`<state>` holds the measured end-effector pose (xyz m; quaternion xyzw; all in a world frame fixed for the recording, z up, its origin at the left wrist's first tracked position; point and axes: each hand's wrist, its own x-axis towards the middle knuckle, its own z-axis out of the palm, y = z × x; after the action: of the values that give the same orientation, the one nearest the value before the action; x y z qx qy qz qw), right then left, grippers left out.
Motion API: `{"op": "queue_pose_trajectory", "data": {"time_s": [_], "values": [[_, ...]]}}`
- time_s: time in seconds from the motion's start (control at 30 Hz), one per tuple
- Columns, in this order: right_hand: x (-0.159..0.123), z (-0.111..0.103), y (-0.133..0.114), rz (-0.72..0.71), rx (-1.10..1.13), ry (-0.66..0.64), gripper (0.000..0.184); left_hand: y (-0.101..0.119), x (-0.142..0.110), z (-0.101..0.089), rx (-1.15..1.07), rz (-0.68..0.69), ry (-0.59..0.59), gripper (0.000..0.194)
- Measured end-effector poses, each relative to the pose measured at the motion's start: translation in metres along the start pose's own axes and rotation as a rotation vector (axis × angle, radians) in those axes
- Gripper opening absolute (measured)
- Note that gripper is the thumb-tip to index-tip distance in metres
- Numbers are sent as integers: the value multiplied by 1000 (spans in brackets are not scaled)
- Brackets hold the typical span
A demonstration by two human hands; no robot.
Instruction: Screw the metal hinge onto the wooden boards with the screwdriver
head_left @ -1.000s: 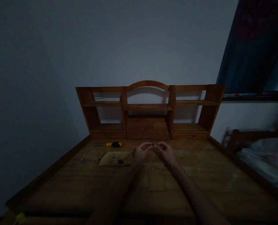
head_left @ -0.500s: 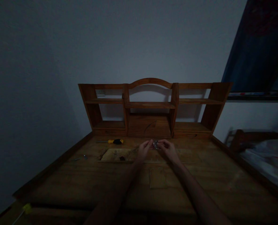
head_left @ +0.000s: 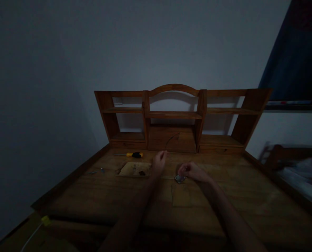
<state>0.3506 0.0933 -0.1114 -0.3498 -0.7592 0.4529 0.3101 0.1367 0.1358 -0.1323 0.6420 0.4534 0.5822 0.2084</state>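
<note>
On the left of the brown wooden desk (head_left: 232, 196), a thin grey metal sliver (head_left: 92, 172) and a small shiny metal bit (head_left: 102, 170) lie loose, just beside each other; a brushing sleeve or forearm could scatter them. Further right and farther back, the screwdriver with a yellow-and-black handle (head_left: 135, 154) lies on its side; its rounded grip might let it roll if the desk is knocked. The pale, ragged worn patch (head_left: 131, 168) in front of it has broken edges that could catch a small part.

Next comes the left hand (head_left: 159, 161), its fingers bunched together — whether they pinch something tiny, I cannot tell; if so, a loosened pinch could lose it in this dim light. To its right, the small silvery metal piece (head_left: 180, 179) is right at the curled fingertips of the right hand (head_left: 194, 172), low over the desk or on it. Whether those fingers grip it or merely touch it is unclear — a slack hold could let it slip.
</note>
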Motion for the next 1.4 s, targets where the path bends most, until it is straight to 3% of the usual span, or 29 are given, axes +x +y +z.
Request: {"op": "queue_pose_trajectory", "data": {"time_s": [0.23, 0.47, 0.77, 1.1, 1.4], "values": [[4, 0, 8, -4, -46, 44, 20, 6, -7, 5, 44, 135, -255, 15], [4, 0, 17, -3, -37, 37, 21, -6, -8, 5, 18, 268, -474, 30], [5, -2, 22, -23, -36, 7, 16, 9, -3, -15, -23, 134, -771, 44], [7, 2, 16, -44, -93, 46, 9, 4, -7, -15, -70, 163, -817, 47], [2, 5, 10, -41, -67, -36, 38, 7, -7, -15, -106, 150, -805, 51]]}}
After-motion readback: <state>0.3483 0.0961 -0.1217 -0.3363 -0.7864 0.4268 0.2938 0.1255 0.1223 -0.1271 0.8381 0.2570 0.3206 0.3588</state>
